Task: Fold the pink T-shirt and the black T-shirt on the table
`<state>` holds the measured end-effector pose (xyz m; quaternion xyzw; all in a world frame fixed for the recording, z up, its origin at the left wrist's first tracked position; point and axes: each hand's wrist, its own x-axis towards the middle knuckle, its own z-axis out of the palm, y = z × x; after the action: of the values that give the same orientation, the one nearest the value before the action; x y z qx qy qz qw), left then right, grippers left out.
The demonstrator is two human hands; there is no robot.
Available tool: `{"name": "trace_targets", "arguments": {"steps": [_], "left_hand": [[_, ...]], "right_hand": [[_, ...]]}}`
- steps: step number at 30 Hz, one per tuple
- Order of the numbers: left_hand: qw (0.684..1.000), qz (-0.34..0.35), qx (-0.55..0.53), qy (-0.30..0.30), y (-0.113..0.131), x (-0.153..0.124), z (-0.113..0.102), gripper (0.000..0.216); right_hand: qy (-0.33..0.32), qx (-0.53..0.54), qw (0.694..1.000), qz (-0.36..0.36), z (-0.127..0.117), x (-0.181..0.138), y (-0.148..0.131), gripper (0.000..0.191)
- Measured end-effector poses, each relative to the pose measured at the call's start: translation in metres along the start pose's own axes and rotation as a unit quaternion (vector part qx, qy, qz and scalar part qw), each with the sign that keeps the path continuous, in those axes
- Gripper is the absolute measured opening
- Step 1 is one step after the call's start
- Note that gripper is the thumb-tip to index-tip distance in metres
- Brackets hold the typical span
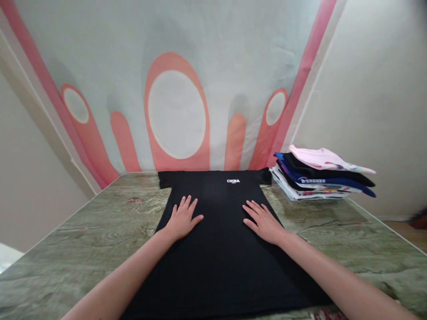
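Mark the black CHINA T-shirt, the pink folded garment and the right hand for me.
Black CHINA T-shirt [218, 249]: head view, middle of its body.
Pink folded garment [322, 158]: head view, its upper surface.
Right hand [266, 223]: head view, back of the hand.

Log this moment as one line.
left hand: open, on black T-shirt | right hand: open, on black T-shirt | black T-shirt: spread on table | clothes stack: right side
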<state>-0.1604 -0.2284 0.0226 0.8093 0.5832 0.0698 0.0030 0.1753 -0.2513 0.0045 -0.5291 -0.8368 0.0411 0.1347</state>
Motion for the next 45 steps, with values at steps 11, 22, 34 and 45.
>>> {"name": "trace_targets", "arguments": {"steps": [11, 22, 34, 45], "left_hand": [[0.999, 0.004, 0.045, 0.003, -0.019, -0.051, 0.009, 0.055], [0.996, 0.016, 0.086, 0.019, -0.024, -0.104, 0.014, 0.056], [0.991, 0.058, -0.028, -0.120, -0.020, 0.005, -0.052, 0.062], [0.998, -0.037, 0.039, 0.020, 0.009, 0.081, 0.040, 0.061]], "right_hand": [[-0.012, 0.008, 1.000, 0.009, 0.003, -0.042, -0.007, 0.049], [-0.025, 0.018, 1.000, 0.005, -0.003, -0.103, -0.033, 0.049], [0.020, 0.049, 0.999, 0.001, -0.023, 0.000, -0.024, 0.043], [0.023, -0.007, 0.997, 0.077, 0.037, 0.087, -0.013, 0.056]]}}
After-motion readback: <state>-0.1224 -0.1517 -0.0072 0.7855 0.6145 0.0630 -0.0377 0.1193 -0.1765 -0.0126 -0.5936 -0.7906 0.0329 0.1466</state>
